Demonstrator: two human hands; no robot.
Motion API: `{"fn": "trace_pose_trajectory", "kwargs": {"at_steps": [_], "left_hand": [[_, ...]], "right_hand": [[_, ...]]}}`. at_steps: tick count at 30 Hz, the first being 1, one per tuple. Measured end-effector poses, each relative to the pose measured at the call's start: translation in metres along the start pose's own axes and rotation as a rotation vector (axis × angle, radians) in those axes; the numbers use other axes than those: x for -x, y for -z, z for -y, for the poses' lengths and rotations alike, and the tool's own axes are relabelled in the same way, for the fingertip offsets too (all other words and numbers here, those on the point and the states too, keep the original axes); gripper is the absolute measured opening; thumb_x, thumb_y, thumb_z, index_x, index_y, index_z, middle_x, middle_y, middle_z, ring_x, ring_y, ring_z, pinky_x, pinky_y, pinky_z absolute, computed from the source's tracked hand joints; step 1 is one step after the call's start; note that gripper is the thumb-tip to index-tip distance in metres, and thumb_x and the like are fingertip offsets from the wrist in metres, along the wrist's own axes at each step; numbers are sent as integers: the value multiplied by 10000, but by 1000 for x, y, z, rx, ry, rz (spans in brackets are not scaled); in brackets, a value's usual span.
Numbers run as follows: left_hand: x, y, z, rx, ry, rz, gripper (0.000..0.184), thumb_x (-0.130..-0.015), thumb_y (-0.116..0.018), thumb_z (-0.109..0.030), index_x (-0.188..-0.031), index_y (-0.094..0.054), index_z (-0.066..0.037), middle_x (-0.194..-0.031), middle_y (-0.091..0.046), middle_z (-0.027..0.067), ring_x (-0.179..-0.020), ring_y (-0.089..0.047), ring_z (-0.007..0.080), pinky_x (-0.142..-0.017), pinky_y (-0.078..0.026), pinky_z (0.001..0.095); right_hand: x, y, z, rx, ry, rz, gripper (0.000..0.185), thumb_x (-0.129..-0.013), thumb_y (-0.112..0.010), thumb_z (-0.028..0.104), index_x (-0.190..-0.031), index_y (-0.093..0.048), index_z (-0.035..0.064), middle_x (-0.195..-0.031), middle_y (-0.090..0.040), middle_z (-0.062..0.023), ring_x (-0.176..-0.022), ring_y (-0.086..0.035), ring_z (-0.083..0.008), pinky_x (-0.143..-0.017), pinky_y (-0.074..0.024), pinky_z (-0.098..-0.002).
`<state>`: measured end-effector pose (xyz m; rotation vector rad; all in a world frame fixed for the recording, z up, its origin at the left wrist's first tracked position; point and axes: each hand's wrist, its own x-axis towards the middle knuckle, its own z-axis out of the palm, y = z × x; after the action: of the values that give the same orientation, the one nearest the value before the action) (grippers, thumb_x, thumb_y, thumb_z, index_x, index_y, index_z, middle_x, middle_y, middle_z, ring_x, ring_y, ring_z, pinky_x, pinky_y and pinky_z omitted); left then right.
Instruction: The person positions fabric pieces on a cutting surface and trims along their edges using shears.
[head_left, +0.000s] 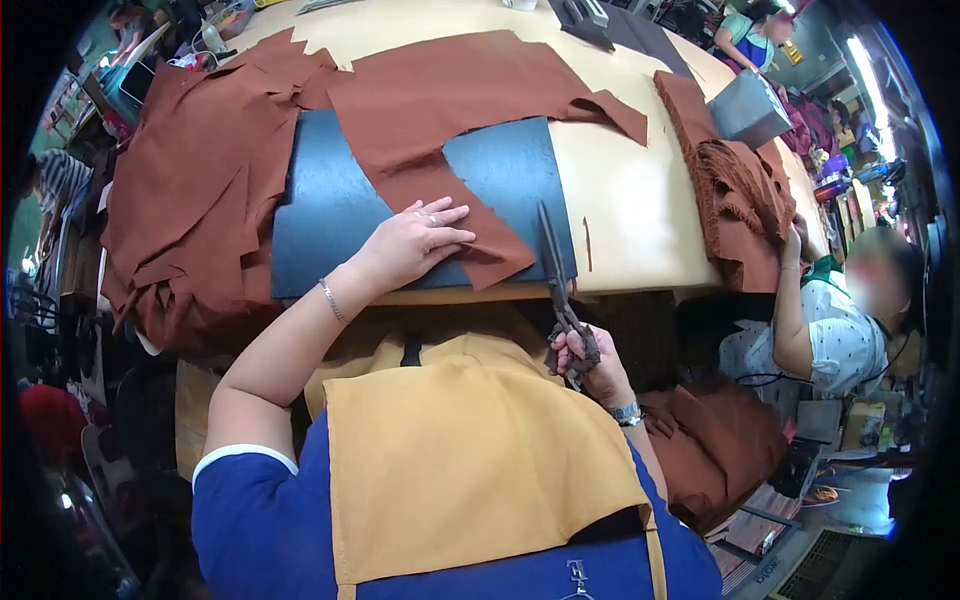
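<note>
My left hand (425,238) lies flat with its fingers stretched out on a strip of rust-brown fabric (490,245). That strip belongs to a larger cut piece spread across a dark blue cutting board (330,220). In my right hand (590,362), held low at the table's front edge, is a pair of large scissors (556,265). Their blades look closed and point up and away over the board's right edge, apart from the fabric. A thin brown scrap (588,243) lies on the pale tabletop (620,190) to the right of the blades.
Crumpled brown fabric (200,190) covers the table's left side. On the right, a stack of brown fabric (690,150) carries a grey metal block (748,108). A co-worker (825,320) sits there, one hand on the stack. More brown cloth (715,450) sits below the table at right.
</note>
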<state>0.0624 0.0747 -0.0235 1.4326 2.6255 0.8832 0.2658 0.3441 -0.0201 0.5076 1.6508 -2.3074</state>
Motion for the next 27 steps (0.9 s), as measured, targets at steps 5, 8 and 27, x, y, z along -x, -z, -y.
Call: {"fn": "trace_pose_trajectory", "kwargs": {"at_steps": [5,8,27], "left_hand": [[17,8,-24,264,31,55,191,-916,-563,-120,-1082,-658,-121,-1315,-566,99,-1277,-474,300,-1089,-311,471],[23,10,-33,576,64,38,187,-927,-529,-77,-1068,-651,-73,-1303,-577,122,-1256,-507,274,-1097,-290,441],[25,6,-41,514,-5,87,177,-873,-613,-100,-1040,-667,-74,-1257,-600,124,-1189,-552,287,-1068,-344,442]], "right_hand": [[9,4,7,32,-101,104,219,-881,-647,221,-846,-623,6,-693,-610,-43,-600,-583,-92,-564,-484,-230],[5,11,9,33,-117,183,315,-861,-684,313,-849,-623,4,-699,-614,-39,-606,-587,-95,-556,-492,-233],[-32,-5,11,19,-103,219,363,-885,-655,382,-847,-626,22,-677,-611,-32,-571,-585,-106,-536,-485,-241]]}}
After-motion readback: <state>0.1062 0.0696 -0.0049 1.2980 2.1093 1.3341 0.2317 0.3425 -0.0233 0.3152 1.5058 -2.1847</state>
